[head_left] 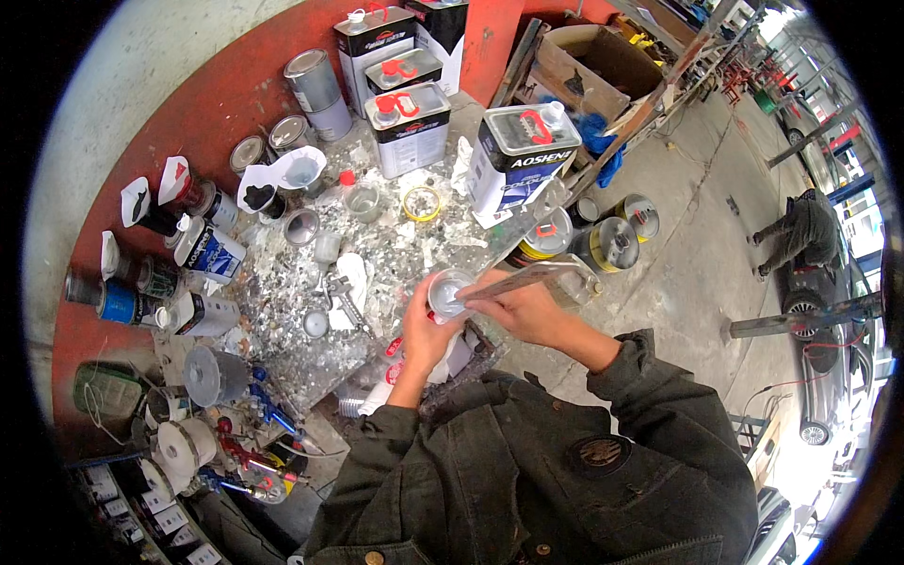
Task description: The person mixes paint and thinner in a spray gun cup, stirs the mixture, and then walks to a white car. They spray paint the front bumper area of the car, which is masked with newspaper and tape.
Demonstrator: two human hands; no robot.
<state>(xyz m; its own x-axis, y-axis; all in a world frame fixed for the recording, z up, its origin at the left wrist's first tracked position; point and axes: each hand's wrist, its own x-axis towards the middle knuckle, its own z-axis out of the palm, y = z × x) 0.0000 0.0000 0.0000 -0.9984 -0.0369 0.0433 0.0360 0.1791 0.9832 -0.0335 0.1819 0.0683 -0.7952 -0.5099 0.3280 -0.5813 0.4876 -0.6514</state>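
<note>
My left hand (426, 331) is wrapped round a clear plastic cup (439, 288) with grey liquid in it, held over the near edge of the workbench (344, 369). In my right hand (529, 311) is a flat stirring stick (529, 277). Its lower end dips into the cup, and its other end slants up to the right. Left of the cup, a spray gun (345, 303) lies on the paint-spattered bench. Beyond the cup stand a yellow-rimmed ring (421, 204) and another clear cup (362, 203).
Rectangular metal cans (524, 155) stand along the bench's far side, with round tins (311, 80) beside them. More tins (610, 245) sit on the floor to the right. Several spray guns (250, 457) hang at lower left. A person (808, 231) bends near a car at far right.
</note>
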